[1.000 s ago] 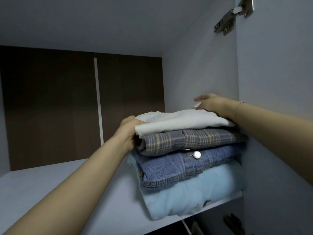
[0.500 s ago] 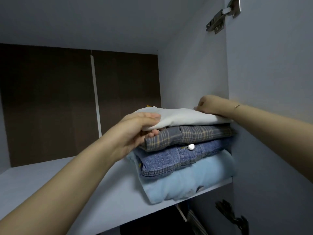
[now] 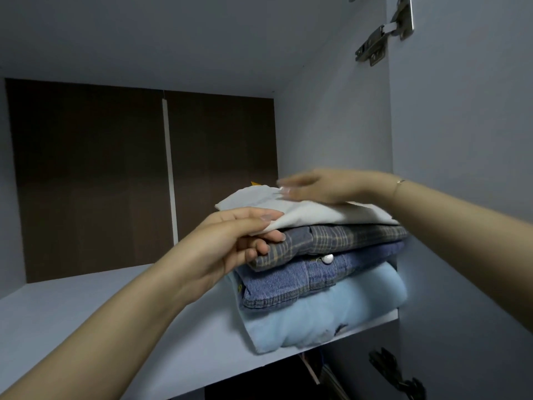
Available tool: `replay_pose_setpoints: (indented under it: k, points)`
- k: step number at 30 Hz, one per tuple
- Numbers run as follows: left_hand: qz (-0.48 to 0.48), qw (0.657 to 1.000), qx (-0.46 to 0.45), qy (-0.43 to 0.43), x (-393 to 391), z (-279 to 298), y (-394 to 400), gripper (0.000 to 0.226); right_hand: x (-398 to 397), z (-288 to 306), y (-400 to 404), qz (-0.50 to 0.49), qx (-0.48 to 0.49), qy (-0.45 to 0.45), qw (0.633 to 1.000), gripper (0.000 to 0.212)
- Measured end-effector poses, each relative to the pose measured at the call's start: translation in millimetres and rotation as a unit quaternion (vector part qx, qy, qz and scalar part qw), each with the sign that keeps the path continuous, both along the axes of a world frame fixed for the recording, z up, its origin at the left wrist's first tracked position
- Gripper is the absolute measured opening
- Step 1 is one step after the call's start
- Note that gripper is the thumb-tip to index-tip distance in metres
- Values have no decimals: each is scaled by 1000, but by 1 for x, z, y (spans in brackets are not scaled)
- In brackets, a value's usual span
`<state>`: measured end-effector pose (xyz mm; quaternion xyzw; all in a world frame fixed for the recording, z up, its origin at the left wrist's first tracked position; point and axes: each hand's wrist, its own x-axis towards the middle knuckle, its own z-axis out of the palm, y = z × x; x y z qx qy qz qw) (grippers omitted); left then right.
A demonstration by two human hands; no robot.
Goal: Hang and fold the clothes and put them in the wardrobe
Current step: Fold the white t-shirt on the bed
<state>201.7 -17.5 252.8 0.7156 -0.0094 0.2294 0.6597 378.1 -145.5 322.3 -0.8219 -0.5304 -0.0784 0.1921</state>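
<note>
Four folded garments stacked at the wardrobe shelf's (image 3: 86, 319) right end; left hand (image 3: 230, 243) pinches the white top (image 3: 311, 212), right hand (image 3: 326, 187) flat on it, fingers spread

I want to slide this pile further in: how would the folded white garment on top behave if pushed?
The white garment is probably floppy: its corner bends where the left hand pinches it. It would likely slide or bunch over the plaid shirt rather than move the stack, unless the right hand presses down.
</note>
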Motion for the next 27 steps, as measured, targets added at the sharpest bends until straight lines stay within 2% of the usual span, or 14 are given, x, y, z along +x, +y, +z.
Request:
replay_pose_setpoints:
  k: [2, 4, 9, 12, 15, 19, 21, 23, 27]
  points:
    - [-5, 1000, 5, 6, -1, -3, 0, 21, -7, -14, 11, 13, -126, -11, 992, 56]
    - [-14, 1000, 8, 18, -6, -8, 1, 20, -2, -25, 14, 7, -161, -27, 987, 55]
    - [-24, 999, 31, 29, -28, -19, -2, 24, 1, -32, 8, 2, -97, 24, 995, 58]
    - [46, 990, 134, -7, -47, -30, -8, 22, -9, -40, -5, 9, 4, 37, 999, 53]
    - [135, 939, 309, -60, -70, -50, -12, 22, -33, -62, -36, 9, 93, 35, 995, 50]
    - [213, 837, 500, -67, -97, -92, -26, 35, -77, -113, -83, -27, 153, -69, 985, 61]
    - [247, 802, 541, -52, -106, -113, -39, 45, -102, -142, -105, -54, 149, -100, 982, 64]
    - [267, 777, 569, -42, -114, -131, -54, 52, -127, -171, -128, -49, 145, -76, 985, 65]
    - [266, 746, 609, -29, -126, -160, -88, 60, -161, -223, -180, -99, 145, -89, 980, 69]
